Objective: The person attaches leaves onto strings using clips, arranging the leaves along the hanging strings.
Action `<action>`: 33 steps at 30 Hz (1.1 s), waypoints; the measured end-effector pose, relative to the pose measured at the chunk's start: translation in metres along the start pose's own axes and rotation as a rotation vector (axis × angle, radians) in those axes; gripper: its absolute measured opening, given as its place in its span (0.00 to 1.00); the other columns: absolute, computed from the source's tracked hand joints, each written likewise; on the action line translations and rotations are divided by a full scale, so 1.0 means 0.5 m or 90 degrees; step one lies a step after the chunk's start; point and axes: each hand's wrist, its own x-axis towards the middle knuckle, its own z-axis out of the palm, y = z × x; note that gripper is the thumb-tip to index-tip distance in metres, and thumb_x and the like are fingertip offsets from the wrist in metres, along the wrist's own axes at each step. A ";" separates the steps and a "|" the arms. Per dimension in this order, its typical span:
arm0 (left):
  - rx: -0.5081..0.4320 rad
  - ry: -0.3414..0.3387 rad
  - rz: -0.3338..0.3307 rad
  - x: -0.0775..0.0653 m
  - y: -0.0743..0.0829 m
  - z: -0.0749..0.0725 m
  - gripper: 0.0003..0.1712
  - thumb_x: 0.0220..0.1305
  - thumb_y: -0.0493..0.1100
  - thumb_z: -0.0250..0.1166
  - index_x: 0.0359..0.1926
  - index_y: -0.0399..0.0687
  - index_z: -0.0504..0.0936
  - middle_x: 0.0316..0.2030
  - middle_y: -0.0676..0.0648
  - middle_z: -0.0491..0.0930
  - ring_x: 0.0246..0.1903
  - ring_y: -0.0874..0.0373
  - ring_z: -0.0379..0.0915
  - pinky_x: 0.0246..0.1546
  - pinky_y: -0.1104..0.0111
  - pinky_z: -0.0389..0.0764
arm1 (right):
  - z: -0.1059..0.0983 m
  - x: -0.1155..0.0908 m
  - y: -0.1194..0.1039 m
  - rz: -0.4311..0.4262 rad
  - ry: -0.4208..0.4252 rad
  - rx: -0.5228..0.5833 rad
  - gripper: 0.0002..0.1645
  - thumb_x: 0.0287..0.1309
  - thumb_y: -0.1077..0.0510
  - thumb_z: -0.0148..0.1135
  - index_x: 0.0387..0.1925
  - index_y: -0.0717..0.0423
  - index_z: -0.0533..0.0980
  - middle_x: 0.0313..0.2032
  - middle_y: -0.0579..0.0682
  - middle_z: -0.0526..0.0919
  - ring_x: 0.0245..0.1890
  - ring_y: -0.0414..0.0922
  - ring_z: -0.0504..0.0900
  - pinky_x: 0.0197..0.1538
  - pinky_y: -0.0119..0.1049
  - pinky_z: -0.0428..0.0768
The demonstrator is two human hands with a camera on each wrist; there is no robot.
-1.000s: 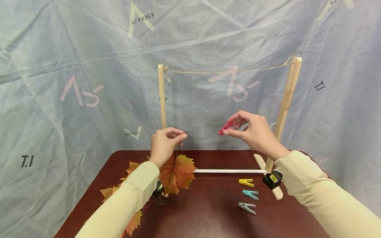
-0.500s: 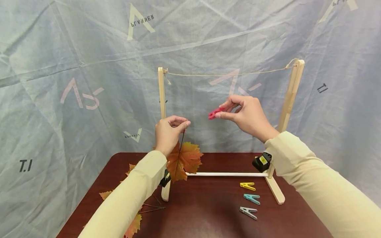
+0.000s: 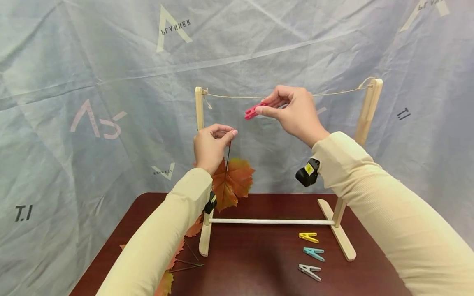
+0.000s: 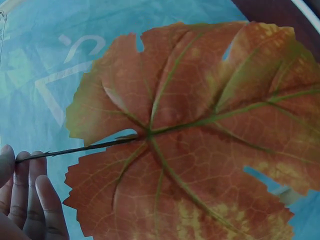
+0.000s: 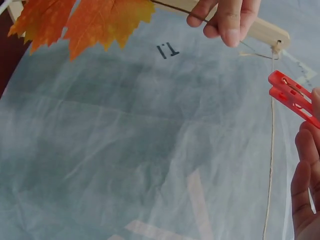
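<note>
My left hand (image 3: pixel 212 148) pinches the thin dark stem of an orange autumn leaf (image 3: pixel 237 179), which hangs below the fingers. The left wrist view shows the leaf (image 4: pixel 190 125) large, its stem running to the fingertips. A red clothespin (image 3: pixel 254 111) is pinched between thumb and fingers of my right hand (image 3: pixel 294 113), up near the twine (image 3: pixel 231 97). In the right wrist view the clothespin (image 5: pixel 290 95) overlaps the twine (image 5: pixel 271 165); whether they touch I cannot tell. The twine spans the tops of two wooden posts.
Yellow (image 3: pixel 308 237), blue (image 3: pixel 314 253) and grey (image 3: pixel 310 271) clothespins lie on the dark red table (image 3: pixel 259 263). More leaves (image 3: pixel 165 283) lie at the left, partly behind my sleeve. A white rod (image 3: pixel 270 221) joins the frame's feet. Grey cloth (image 3: pixel 111 164) hangs behind.
Both hands have risen. The right hand has brought the red clothespin up and left to near twine height; the left hand has lifted the leaf off the table area.
</note>
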 end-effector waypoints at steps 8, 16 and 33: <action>-0.006 0.038 -0.008 0.026 0.023 0.004 0.10 0.63 0.47 0.74 0.38 0.46 0.91 0.29 0.47 0.88 0.27 0.57 0.82 0.35 0.66 0.77 | 0.009 0.036 -0.021 0.018 -0.002 0.053 0.11 0.54 0.55 0.79 0.31 0.57 0.85 0.29 0.42 0.88 0.28 0.39 0.84 0.32 0.29 0.77; -0.006 0.074 -0.033 0.049 0.045 0.009 0.11 0.63 0.48 0.74 0.39 0.45 0.90 0.28 0.48 0.88 0.27 0.58 0.82 0.32 0.69 0.74 | 0.015 0.066 -0.034 0.024 -0.001 0.062 0.10 0.53 0.55 0.80 0.30 0.55 0.85 0.27 0.39 0.87 0.29 0.39 0.85 0.32 0.27 0.77; 0.008 0.066 -0.057 0.063 0.074 0.022 0.09 0.63 0.46 0.74 0.40 0.47 0.91 0.31 0.47 0.88 0.28 0.57 0.84 0.28 0.70 0.74 | 0.031 0.088 -0.047 0.069 -0.022 0.063 0.10 0.53 0.54 0.80 0.32 0.54 0.86 0.25 0.38 0.86 0.31 0.37 0.83 0.32 0.31 0.73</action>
